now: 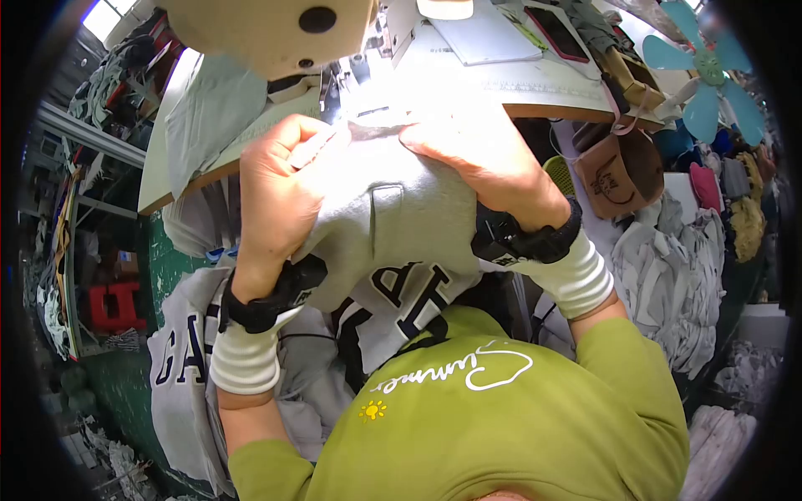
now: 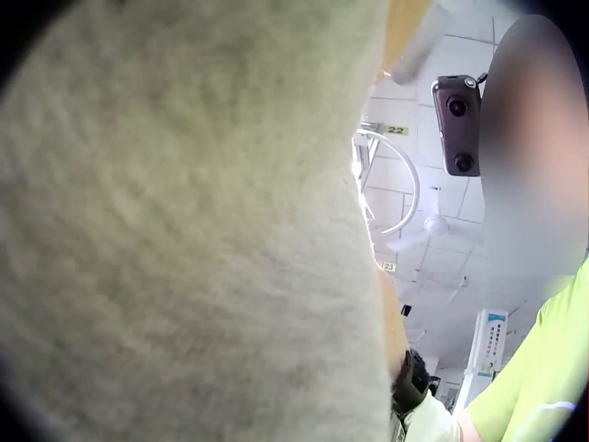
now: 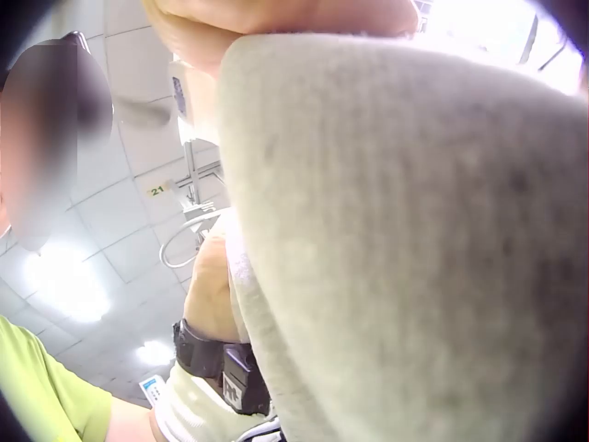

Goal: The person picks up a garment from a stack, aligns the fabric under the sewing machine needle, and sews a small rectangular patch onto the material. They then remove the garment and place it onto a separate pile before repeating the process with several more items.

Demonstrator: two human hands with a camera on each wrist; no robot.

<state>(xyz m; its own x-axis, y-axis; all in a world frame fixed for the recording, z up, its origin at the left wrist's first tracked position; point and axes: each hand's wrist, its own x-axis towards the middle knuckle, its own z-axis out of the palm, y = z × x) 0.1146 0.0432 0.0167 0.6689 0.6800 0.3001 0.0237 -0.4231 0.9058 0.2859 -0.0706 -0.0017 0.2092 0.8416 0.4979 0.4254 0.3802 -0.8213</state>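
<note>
A grey knit garment (image 1: 418, 221) with a short slit-like seam hangs between both hands, its upper edge in the bright light below the sewing machine (image 1: 267, 33). My left hand (image 1: 280, 179) pinches that edge on the left, thumb against curled fingers. On the right, my right hand (image 1: 497, 163) grips the edge with the thumb on top; glare washes out its fingers. A dark patch (image 1: 376, 132) shows on the cloth between the thumbs. Grey fabric fills much of both wrist views, and in the right wrist view fingers (image 3: 285, 17) lie along its top.
Left on the sewing table (image 1: 543, 92) lies a grey cloth piece (image 1: 213, 117). A phone (image 1: 557, 33) and paper (image 1: 484, 37) lie at the back right. A blue fan (image 1: 708, 67), a brown container (image 1: 622, 171) and piled grey fabric (image 1: 672, 284) stand to the right. Lettered grey cloth (image 1: 184, 367) hangs at the left.
</note>
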